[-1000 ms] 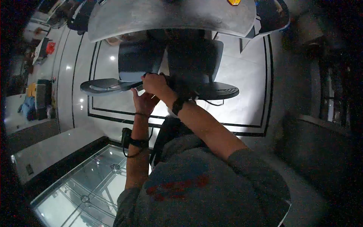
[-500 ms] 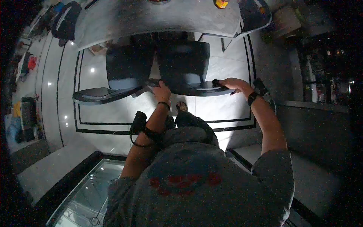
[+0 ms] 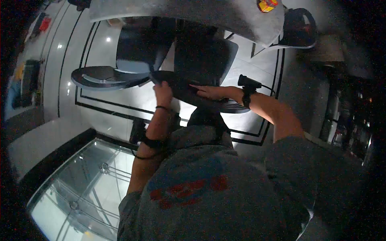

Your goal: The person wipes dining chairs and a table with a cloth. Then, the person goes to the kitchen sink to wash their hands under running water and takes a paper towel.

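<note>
Two dark chairs stand side by side at the table's near edge, the left chair (image 3: 102,76) and the right chair (image 3: 203,60). My left hand (image 3: 163,95) is closed around the left end of the right chair's curved backrest; its fingertips are slightly blurred. My right hand (image 3: 211,92) lies across the top of that same backrest, fingers stretched to the left and not wrapped around it. The right chair's backrest slants, its left end farther from me than its right.
A grey table (image 3: 193,12) spans the far side, with a small yellow and red box (image 3: 267,5) on it. Another chair (image 3: 299,28) stands at the table's right end. A glass-topped piece (image 3: 86,188) is at lower left. Dark shelving (image 3: 341,116) lines the right.
My right hand has moved left from the backrest's right end to its middle. The right chair has turned, its left end swinging away from me. The view has shifted.
</note>
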The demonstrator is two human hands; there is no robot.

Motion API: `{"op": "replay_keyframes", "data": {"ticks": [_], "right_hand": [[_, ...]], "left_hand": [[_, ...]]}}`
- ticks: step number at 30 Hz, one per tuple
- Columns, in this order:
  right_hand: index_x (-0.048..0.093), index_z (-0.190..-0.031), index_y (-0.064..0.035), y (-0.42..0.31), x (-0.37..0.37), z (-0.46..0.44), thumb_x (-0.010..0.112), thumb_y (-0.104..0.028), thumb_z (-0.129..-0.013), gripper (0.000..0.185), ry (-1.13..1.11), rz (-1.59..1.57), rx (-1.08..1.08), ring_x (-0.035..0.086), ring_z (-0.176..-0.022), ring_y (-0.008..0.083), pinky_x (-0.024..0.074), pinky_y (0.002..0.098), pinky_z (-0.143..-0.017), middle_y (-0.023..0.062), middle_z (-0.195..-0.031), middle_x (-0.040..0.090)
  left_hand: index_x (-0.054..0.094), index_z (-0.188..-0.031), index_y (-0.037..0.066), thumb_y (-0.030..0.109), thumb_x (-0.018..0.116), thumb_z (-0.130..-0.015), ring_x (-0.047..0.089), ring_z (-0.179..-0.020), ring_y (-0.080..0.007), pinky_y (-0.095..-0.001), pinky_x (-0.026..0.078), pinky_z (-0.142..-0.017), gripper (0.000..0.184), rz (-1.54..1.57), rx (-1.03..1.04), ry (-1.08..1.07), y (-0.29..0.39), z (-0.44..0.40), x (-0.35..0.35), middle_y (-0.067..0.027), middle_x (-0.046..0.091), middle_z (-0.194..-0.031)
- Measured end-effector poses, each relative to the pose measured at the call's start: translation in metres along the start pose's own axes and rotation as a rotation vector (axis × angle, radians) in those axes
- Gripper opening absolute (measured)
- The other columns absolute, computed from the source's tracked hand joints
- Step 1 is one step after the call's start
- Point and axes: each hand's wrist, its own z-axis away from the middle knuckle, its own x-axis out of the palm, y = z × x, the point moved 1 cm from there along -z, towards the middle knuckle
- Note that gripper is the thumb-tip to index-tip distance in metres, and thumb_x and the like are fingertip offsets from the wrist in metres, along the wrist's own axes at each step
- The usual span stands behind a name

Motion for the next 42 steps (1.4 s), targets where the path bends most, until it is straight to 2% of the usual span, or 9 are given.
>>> {"op": "replay_keyframes", "data": {"ticks": [2,8,15,18,21,32,35,37,42], "right_hand": [[0.022,-0.129,-0.009,0.05,-0.015,0.007,0.028,-0.034,-0.09,0.046,-0.016,0.071,-0.05,0.051,-0.09,0.0229,0.0401,0.0332,-0.081,0.016,-0.106,0.049],[0.04,-0.119,-0.0066,0.232,-0.05,0.025,0.031,-0.042,-0.087,0.048,0.192,0.703,-0.574,0.05,-0.096,0.0333,0.0393,0.0375,-0.083,0.0191,-0.111,0.047],[0.037,-0.122,-0.0073,0.134,-0.041,-0.035,0.029,-0.048,-0.085,0.055,0.161,-0.048,-0.199,0.046,-0.103,0.0267,0.0355,0.0336,-0.088,0.0145,-0.117,0.045],[0.036,-0.123,-0.0076,0.114,-0.032,-0.022,0.028,-0.051,-0.085,0.058,0.132,-0.06,-0.202,0.044,-0.107,0.0239,0.0338,0.032,-0.09,0.0125,-0.119,0.044],[0.036,-0.124,-0.0062,0.106,-0.027,0.011,0.029,-0.048,-0.086,0.057,-0.084,-0.04,-0.15,0.044,-0.104,0.017,0.0325,0.0302,-0.09,0.0087,-0.119,0.044],[0.047,-0.112,-0.0026,0.121,-0.003,0.063,0.032,-0.036,-0.089,0.043,0.16,-0.098,-0.288,0.051,-0.087,0.0123,0.0375,0.0253,-0.081,0.0046,-0.097,0.055],[0.048,-0.11,-0.0026,0.098,-0.007,0.003,0.032,-0.037,-0.089,0.043,0.161,0.124,-0.321,0.051,-0.085,0.0129,0.0398,0.0265,-0.077,0.0058,-0.094,0.055],[0.048,-0.108,-0.0018,0.121,-0.001,-0.082,0.033,-0.038,-0.088,0.044,0.529,0.829,-0.801,0.052,-0.087,0.0176,0.0421,0.0294,-0.073,0.0099,-0.09,0.055],[0.04,-0.115,-0.0001,-0.07,-0.008,-0.052,0.035,-0.031,-0.089,0.041,0.112,-0.403,-0.732,0.047,-0.1,0.0269,0.0383,0.0351,-0.083,0.0183,-0.108,0.047]], "left_hand": [[0.053,-0.076,-0.004,0.018,0.046,-0.076,0.051,-0.08,-0.0367,-0.043,0.038,-0.069,0.022,-0.3,0.124,-0.208,0.011,0.0,-0.021,-0.0249,0.052,-0.084],[0.051,-0.081,-0.002,0.02,0.049,-0.076,0.051,-0.059,-0.0215,-0.0342,0.041,-0.052,0.023,0.562,-0.428,0.156,0.051,0.017,-0.044,-0.0089,0.051,-0.066],[0.044,-0.091,-0.002,0.017,0.05,-0.079,0.052,-0.064,-0.0169,-0.0285,0.045,-0.056,0.023,0.651,-0.186,0.412,0.045,0.017,-0.041,-0.0064,0.051,-0.075],[0.041,-0.093,-0.004,0.015,0.053,-0.078,0.051,-0.069,-0.0171,-0.0277,0.044,-0.063,0.026,0.501,-0.132,0.332,0.031,0.026,-0.034,-0.0078,0.052,-0.08],[0.038,-0.097,-0.006,0.023,0.054,-0.079,0.047,-0.074,-0.018,-0.0306,0.04,-0.07,0.037,0.505,-0.555,0.423,0.076,0.056,-0.012,-0.0128,0.052,-0.082],[0.021,-0.123,-0.009,0.024,0.042,-0.086,0.037,-0.111,-0.0372,-0.0347,0.03,-0.093,0.053,0.315,-0.394,0.967,0.143,0.082,0.022,-0.028,0.038,-0.119],[0.029,-0.12,-0.007,0.024,0.039,-0.087,0.044,-0.103,-0.0386,-0.0378,0.035,-0.086,0.046,0.19,-0.412,0.982,0.131,0.076,0.02,-0.0285,0.043,-0.113],[0.03,-0.121,0.0,0.025,0.037,-0.087,0.047,-0.097,-0.0399,-0.0398,0.038,-0.08,0.043,0.241,-0.493,0.952,0.14,0.076,0.016,-0.0281,0.047,-0.106],[0.03,-0.122,0.005,0.026,0.035,-0.088,0.051,-0.092,-0.0398,-0.0412,0.041,-0.075,0.04,0.157,-0.607,0.897,0.155,0.075,0.008,-0.0261,0.052,-0.1]]}}
